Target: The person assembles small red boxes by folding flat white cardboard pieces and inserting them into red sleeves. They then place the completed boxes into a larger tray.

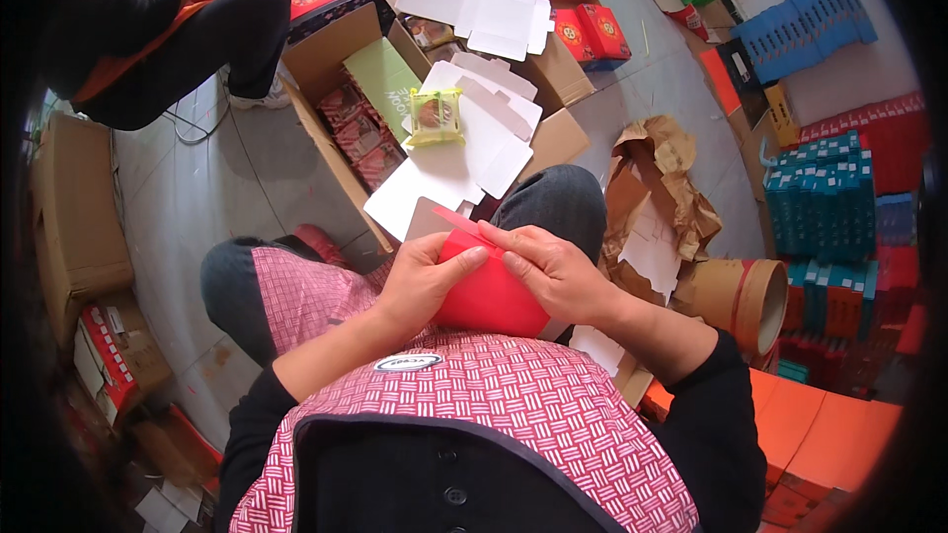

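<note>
A red cardboard box (489,298) rests over my lap, its upper flap (456,221) raised at the far edge. My left hand (420,281) is closed on the box's left side, thumb on the top near the fold. On the right, my right hand (553,268) grips the same box, its fingers pinching along the far edge beside the flap. Just beyond lie white folded cartons (474,138) on an opened brown carton (336,173). A yellow-edged clear packet with a round brown cake (434,118) sits on the white cartons.
Small red packets (360,138) and a green box (383,79) fill the brown carton. Crumpled brown paper (662,168) and a cardboard drum (736,301) stand right. Orange boxes (820,434) are near right; teal boxes (825,197) are stacked behind. Another person (188,39) sits far left.
</note>
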Available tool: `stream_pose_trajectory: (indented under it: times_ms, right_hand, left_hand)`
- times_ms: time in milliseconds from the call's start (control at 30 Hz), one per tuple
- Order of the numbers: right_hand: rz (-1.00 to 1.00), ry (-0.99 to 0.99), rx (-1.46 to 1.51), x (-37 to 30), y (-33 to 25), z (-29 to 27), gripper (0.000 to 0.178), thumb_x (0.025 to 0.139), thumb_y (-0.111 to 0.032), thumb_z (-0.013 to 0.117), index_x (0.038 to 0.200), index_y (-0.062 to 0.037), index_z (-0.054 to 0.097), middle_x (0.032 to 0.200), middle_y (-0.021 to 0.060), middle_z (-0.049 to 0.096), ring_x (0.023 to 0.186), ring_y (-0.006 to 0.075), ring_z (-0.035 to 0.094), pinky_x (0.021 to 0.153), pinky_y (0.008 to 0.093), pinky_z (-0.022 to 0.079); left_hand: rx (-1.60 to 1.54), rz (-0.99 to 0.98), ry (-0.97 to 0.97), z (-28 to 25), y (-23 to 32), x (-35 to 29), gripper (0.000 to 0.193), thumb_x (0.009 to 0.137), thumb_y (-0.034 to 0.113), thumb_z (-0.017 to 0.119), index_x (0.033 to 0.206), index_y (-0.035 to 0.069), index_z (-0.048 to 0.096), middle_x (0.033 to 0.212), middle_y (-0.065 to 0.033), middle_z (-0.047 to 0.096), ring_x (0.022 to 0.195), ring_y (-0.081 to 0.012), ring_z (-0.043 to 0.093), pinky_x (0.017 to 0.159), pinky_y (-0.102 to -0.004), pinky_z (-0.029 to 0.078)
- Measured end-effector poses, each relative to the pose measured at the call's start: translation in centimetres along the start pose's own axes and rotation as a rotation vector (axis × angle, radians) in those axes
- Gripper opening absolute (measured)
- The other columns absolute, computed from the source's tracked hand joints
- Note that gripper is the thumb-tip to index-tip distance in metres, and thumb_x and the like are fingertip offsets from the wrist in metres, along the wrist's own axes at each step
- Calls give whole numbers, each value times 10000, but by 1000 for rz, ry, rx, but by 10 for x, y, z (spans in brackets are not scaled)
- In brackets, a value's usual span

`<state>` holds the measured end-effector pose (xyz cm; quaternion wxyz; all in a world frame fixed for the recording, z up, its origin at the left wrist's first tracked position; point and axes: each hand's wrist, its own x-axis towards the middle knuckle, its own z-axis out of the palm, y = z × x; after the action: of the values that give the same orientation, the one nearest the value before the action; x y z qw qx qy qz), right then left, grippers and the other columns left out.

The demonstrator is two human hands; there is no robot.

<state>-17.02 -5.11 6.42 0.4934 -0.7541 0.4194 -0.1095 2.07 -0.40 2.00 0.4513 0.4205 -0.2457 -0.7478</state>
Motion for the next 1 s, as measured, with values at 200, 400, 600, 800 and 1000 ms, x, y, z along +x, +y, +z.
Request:
stream_pose_trajectory:
  times_ms: [200,400,600,800,1000]
  right_hand:
    - [66,-179,287,-5,4,-23,415,976,-161,437,1380,-63,438,1241,141,548,1139,225,530,979,311,392]
    - [43,-272,324,-10,9,-27,419,980,-144,429,1388,-45,420,1398,132,437,1294,218,404,1074,316,298]
    - [36,-321,299,-9,5,-31,418,979,-144,431,1389,-61,425,1403,140,426,1302,222,393,1081,325,287]
    - [20,-377,299,-9,6,-31,419,978,-168,436,1389,-84,434,1398,156,428,1301,237,394,1080,335,288]
    - [11,-351,246,-8,9,-27,417,970,-165,448,1382,-99,450,1375,166,448,1273,252,431,1062,340,315]
  left_hand:
    - [-55,-4,56,-2,2,3,197,905,152,616,1003,-16,647,878,-66,674,756,-106,630,676,-241,523]
    - [-82,-40,52,-6,-1,6,195,900,148,622,1006,-14,650,883,-67,676,759,-106,630,678,-239,521]
    - [-83,-13,24,-10,-4,4,188,896,145,629,993,-14,655,881,-64,676,756,-105,627,667,-236,517]
    - [-69,-18,18,-11,-9,2,183,888,144,640,968,-18,663,866,-66,676,746,-103,624,659,-233,511]
    - [-53,13,21,-13,-10,3,178,885,139,642,965,-19,665,866,-62,676,742,-99,622,650,-231,508]
